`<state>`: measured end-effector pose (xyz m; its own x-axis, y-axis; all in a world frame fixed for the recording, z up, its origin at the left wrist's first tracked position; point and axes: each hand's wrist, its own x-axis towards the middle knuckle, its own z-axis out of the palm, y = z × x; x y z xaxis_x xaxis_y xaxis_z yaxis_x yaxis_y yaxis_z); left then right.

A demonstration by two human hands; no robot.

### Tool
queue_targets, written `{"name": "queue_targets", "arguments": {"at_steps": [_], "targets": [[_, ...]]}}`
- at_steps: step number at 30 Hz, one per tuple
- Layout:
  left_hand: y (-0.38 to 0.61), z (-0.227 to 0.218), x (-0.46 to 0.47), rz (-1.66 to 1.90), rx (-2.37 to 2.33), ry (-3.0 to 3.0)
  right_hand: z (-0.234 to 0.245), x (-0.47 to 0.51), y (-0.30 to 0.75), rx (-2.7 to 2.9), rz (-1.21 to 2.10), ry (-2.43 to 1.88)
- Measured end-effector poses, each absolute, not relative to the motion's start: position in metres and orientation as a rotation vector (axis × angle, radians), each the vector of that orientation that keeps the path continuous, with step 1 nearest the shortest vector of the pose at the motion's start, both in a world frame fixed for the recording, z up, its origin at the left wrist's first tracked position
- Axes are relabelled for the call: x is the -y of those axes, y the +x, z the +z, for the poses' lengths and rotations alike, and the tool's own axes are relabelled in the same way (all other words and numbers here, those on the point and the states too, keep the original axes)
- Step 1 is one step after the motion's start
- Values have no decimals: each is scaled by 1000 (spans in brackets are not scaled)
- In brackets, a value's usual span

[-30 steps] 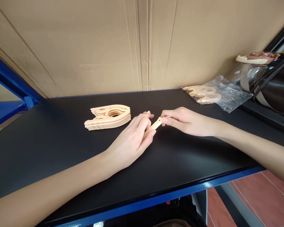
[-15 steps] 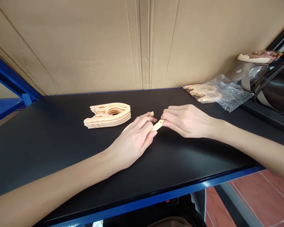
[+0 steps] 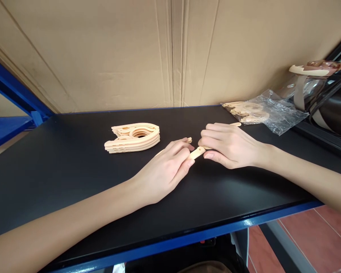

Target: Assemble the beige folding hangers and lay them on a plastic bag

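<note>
My left hand [image 3: 166, 167] is closed around a cream plastic folding hanger [image 3: 197, 152], mostly hidden under the palm. One flat end with a small hole sticks out past the thumb. My right hand [image 3: 229, 146] is closed at that end, its fingers curled over a thin part of the hanger and its thumb lying below. A slim cream tip shows beyond the right knuckles. To the left of both hands lies a neat stack of folded cream hangers [image 3: 133, 144].
A clear plastic bag [image 3: 284, 113] with cream pieces inside lies at the back right, beside a transparent container [image 3: 309, 89] and a dark bag [image 3: 338, 102]. Cardboard [image 3: 102, 57] stands behind the black tabletop [image 3: 59, 159], which has a blue front edge.
The right hand has shifted slightly away from the left, and a cream tip now shows behind its knuckles. More of the hanger's holed end is visible. The view has moved slightly.
</note>
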<state>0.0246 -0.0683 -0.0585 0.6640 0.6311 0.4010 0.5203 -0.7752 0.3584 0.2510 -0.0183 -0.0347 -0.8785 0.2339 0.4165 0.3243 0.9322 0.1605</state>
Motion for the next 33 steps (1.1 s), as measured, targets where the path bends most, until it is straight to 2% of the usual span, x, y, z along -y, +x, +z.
{"name": "queue_targets", "arguments": {"at_steps": [6, 15, 22, 33], "targets": [[21, -53, 65, 683, -945, 2603, -31, 22, 248, 2709, -309, -449], [22, -55, 67, 539, -1156, 2546, -2, 5, 288, 2869, 117, -848], [25, -57, 66, 498, -1166, 2596, 0, -3, 305, 2869, 169, -990], [29, -57, 65, 497, -1300, 2495, 22, 12, 293, 2914, 881, -958]]}}
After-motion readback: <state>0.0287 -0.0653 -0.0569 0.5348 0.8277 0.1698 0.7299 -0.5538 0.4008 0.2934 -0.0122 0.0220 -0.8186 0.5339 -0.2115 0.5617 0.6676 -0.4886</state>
